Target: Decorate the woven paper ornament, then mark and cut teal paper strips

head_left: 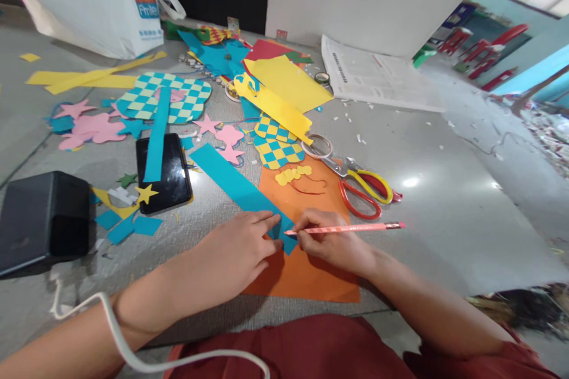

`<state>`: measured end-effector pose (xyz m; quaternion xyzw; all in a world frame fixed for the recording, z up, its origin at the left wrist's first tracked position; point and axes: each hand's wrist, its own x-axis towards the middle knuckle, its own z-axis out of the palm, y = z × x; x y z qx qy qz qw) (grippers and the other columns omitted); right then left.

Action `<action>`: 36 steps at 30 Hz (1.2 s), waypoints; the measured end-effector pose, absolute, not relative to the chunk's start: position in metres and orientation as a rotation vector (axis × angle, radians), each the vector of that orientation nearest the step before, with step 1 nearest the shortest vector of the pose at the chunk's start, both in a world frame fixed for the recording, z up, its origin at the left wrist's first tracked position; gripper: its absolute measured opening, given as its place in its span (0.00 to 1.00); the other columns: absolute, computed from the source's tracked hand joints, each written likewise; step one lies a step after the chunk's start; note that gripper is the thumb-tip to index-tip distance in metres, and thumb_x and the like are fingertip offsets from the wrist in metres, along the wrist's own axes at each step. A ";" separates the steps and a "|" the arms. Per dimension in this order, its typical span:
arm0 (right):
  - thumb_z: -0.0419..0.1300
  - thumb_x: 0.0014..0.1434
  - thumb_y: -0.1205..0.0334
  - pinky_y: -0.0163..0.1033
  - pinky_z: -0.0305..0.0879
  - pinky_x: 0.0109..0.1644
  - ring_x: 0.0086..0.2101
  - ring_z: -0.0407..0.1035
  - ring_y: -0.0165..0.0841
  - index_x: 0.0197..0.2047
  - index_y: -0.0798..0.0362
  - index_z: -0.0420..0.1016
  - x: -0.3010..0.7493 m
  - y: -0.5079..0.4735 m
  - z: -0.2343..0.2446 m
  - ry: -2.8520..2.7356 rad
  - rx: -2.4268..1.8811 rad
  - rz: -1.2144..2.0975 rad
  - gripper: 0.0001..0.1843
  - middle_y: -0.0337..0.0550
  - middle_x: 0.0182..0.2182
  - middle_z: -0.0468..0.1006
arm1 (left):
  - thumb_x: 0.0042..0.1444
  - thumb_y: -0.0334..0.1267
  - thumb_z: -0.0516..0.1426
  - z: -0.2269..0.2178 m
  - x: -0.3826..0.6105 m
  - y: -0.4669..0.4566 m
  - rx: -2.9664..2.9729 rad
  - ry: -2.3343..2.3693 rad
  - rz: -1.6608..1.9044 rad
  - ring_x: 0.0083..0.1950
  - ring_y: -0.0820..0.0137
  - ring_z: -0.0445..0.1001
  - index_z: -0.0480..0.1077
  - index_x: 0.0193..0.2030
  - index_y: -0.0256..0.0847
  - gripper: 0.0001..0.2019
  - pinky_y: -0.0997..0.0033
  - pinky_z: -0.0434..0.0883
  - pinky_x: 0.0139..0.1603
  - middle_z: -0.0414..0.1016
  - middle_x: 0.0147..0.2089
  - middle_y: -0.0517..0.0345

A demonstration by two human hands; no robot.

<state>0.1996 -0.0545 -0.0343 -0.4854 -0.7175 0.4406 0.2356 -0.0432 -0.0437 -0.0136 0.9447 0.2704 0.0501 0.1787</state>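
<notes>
My left hand (240,246) lies on the near end of a long blue paper strip (231,183), fingers pressed down on it, index finger stretched toward the strip's edge. The strip runs diagonally up-left and its near end rests on an orange paper sheet (306,275). My right hand (329,243) pinches a pink pencil (355,227), whose tip touches the blue strip right beside my left fingertips. The pencil's other end points to the right.
Red-and-yellow scissors (362,186) lie just beyond my right hand. A black phone (171,174) with a blue strip across it sits at left, a black box (42,219) further left. Woven checkered papers (278,145), yellow sheets (288,83), pink stars, a white bag (98,0) and a newspaper (377,77) lie behind.
</notes>
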 end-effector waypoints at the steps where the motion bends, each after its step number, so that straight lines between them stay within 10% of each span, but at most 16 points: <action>1: 0.58 0.61 0.69 0.31 0.64 0.30 0.27 0.70 0.28 0.35 0.52 0.76 0.200 -0.054 -0.034 -1.968 -1.334 1.212 0.06 0.36 0.26 0.78 | 0.64 0.33 0.60 -0.014 -0.043 -0.044 2.673 0.764 0.144 0.66 0.50 0.73 0.79 0.41 0.40 0.05 0.46 0.73 0.64 0.77 0.62 0.39; 36: 0.58 0.60 0.69 0.32 0.65 0.31 0.27 0.72 0.29 0.33 0.51 0.76 0.201 -0.054 -0.032 -2.027 -1.297 1.160 0.07 0.39 0.28 0.81 | 0.64 0.32 0.60 -0.012 -0.043 -0.044 2.639 0.754 0.168 0.63 0.51 0.75 0.81 0.43 0.40 0.06 0.49 0.73 0.61 0.76 0.62 0.41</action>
